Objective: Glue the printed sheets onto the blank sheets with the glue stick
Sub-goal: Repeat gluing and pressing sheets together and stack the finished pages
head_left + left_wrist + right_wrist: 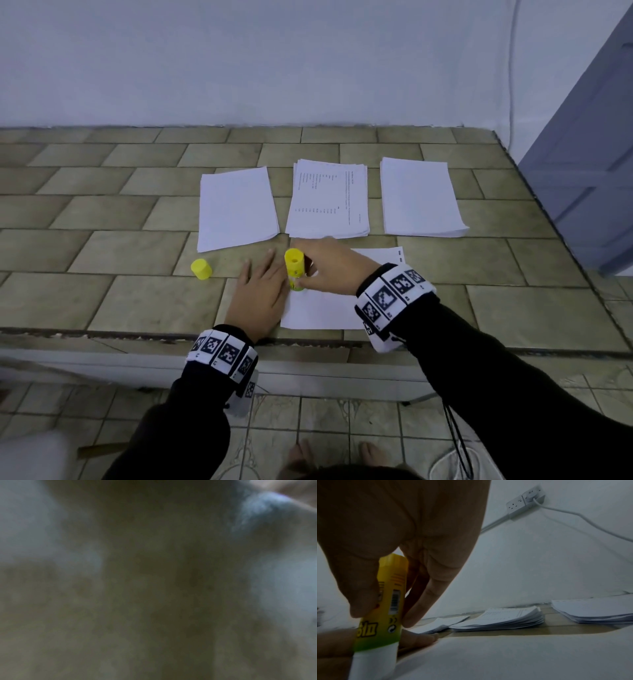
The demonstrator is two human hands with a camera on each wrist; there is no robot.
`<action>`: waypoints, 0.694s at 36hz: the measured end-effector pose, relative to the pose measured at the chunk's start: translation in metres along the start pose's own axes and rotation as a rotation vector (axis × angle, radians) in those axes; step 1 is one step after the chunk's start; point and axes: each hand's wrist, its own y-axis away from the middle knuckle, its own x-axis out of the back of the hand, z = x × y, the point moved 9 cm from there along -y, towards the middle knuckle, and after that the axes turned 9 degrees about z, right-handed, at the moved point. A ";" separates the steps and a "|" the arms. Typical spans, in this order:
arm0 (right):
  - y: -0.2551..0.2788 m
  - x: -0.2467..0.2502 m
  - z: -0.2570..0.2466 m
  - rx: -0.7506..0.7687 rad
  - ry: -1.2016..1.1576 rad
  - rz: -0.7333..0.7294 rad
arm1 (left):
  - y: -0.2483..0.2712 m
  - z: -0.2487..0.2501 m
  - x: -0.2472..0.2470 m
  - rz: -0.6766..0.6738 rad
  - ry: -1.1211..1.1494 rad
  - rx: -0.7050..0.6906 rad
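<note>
My right hand (325,270) grips the yellow glue stick (294,267) upside down, its white glue end (373,665) pressed onto a sheet (322,311) lying near the front edge. My left hand (262,291) lies flat, fingers straight, on the sheet's left edge and the tiles. The glue stick's yellow cap (201,269) stands on the tiles to the left. Behind lie a blank pile (236,207), a printed pile (329,200) and another blank pile (421,198). The left wrist view is dark and blurred.
The work surface is a tiled ledge (102,246) against a white wall, with its front edge just below my wrists. A wall socket (525,500) with a plugged-in white cable shows in the right wrist view. A grey door (589,154) stands at the right.
</note>
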 end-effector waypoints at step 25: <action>0.041 0.035 0.044 -0.167 -0.132 0.176 | 0.000 0.003 0.004 -0.040 0.051 0.047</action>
